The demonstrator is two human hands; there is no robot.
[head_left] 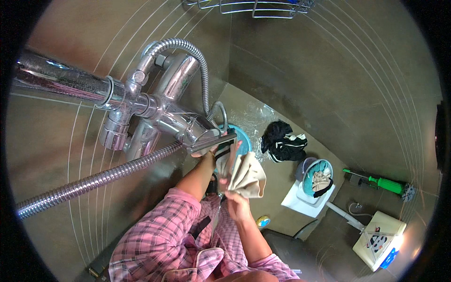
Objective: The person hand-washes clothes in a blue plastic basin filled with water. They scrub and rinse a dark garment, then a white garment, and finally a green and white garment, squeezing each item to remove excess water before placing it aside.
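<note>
My right hand [238,206] grips the lower edge of a beige cloth [248,176], which hangs folded in front of my legs. My left hand [229,165] is at the cloth's left side, beneath the tap. The chrome lever and a blurred streak cover most of it, so its grip is unclear. Right behind both hands, a light blue tub [243,136] stands on the floor with something dark inside. The large chrome tap [185,123] fills the upper left, between the camera and my left forearm.
Black clothes with white stripes [286,146] lie on the wet floor. A bucket of clothes [319,178] stands by a white stool [300,202]. A green-handled brush [387,184] and a cream cistern [379,239] are at the right. A metal hose [103,177] crosses the left.
</note>
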